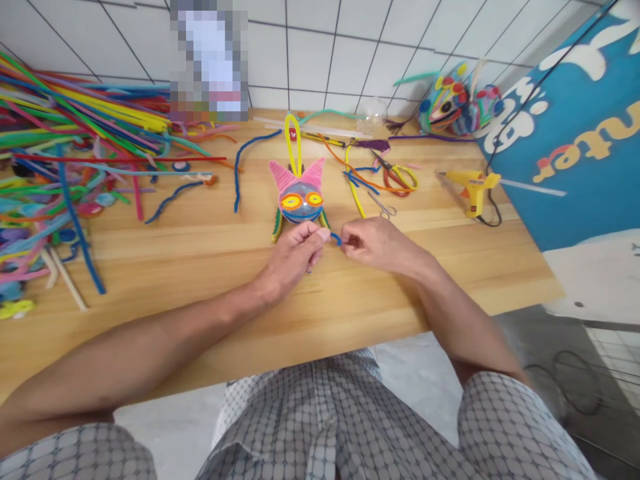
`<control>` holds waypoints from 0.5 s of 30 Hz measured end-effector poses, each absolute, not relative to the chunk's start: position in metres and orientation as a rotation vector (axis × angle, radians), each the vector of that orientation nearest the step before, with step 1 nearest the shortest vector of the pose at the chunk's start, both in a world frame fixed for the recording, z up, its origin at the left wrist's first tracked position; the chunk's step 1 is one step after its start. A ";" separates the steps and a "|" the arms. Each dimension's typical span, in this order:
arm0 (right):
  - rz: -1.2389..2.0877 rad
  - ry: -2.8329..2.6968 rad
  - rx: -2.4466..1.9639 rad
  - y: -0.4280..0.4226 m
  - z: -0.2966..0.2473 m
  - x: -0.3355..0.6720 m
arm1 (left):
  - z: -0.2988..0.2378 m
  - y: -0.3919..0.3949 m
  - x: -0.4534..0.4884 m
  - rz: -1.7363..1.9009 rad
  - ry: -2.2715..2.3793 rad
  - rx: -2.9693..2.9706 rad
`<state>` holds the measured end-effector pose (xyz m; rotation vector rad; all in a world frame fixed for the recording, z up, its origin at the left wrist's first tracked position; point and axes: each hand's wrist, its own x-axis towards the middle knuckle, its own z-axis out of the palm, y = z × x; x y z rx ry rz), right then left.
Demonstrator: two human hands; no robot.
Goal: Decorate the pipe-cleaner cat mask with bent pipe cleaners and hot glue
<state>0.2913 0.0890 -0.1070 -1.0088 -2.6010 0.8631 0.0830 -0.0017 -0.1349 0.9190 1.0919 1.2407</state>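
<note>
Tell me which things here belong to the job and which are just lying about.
Seem to belong:
blue stem, between the left hand and right hand
pink-eared figure, just beyond the hands

Seem to be lying about:
heap of coloured stems
yellow glue gun
larger scissors
multicoloured figure by the wall

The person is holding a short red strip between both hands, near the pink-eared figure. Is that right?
Only the colour is wrong: in the head view, the short strip between the left hand and right hand is blue, near the pink-eared figure.
</note>
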 end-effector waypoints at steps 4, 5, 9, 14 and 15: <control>1.002 -2.495 -1.039 0.092 -0.105 0.292 | -0.126 0.002 0.079 1.305 1.093 0.814; 1.110 -2.404 -1.019 0.091 -0.105 0.291 | -0.124 0.003 0.078 1.307 1.088 0.795; 1.387 -2.109 -0.955 0.087 -0.105 0.283 | -0.124 0.002 0.080 1.288 1.025 0.775; 1.521 -1.843 -0.954 0.083 -0.108 0.275 | -0.132 -0.004 0.087 1.240 0.904 0.752; 1.522 -1.805 -0.947 0.083 -0.109 0.274 | -0.133 -0.005 0.089 1.210 0.876 0.743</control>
